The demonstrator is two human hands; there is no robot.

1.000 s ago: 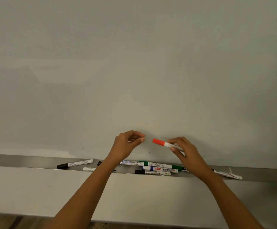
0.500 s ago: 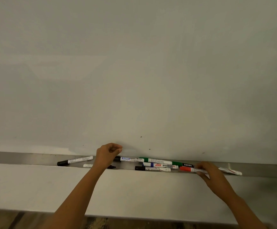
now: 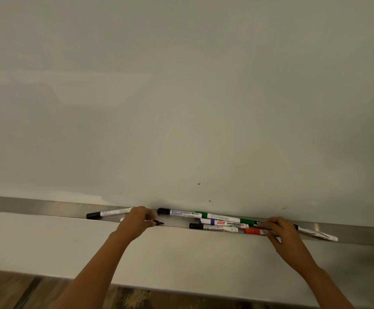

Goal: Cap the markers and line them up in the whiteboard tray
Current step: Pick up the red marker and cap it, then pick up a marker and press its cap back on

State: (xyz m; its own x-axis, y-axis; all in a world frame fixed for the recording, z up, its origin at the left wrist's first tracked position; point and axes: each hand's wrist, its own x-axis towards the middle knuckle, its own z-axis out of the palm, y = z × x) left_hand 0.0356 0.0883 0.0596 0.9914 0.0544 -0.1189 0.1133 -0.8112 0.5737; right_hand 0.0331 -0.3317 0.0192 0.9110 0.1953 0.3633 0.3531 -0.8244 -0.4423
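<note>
Since half a second earlier, the left hand had dropped from the tray's back edge onto the uncapped black marker, and the right hand had slid further over the red-capped marker.

The left fingers were curled together, apparently pinching that marker's barrel; its bare black tip poked out at 3 o'clock from them. The right fingers lay pressed over the red-capped marker's barrel; whether they gripped it or only steadied it could not be told.

The uncapped marker's long axis ran along the whiteboard tray, 9 to 3 o'clock, and the left hand was plainly the nearer. Further at 3 o'clock lay a loose cluster: a black-capped marker, a green one and a blue one. Another black-capped marker lay at 9 o'clock.
</note>
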